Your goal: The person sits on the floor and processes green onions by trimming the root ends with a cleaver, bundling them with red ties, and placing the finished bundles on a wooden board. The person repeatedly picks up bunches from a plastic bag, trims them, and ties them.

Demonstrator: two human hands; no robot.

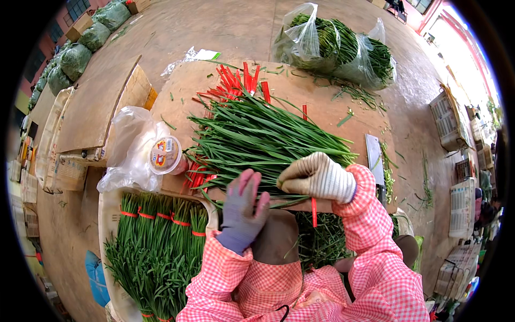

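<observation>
Brown board (179, 94) at knee height, scraps strewn about; the loose greens (263, 134) lie heaped across its middle, over red strips (230, 83). Cleaver (374, 155) flat at the right edge, tub (165, 154) at the left. Left hand (244, 212) at the heap's near edge, fingers moderately spread. Right hand (316, 177) over the heap's right end, fingers drawn narrow (can't tell from here whether they grip anything). Banded bunches (155, 241) fill a crate (106, 214), near left. Beyond the board, a bag (343, 48) of greens on the smooth floor (241, 32); stuffed sacks (75, 61) line the far left wall.
</observation>
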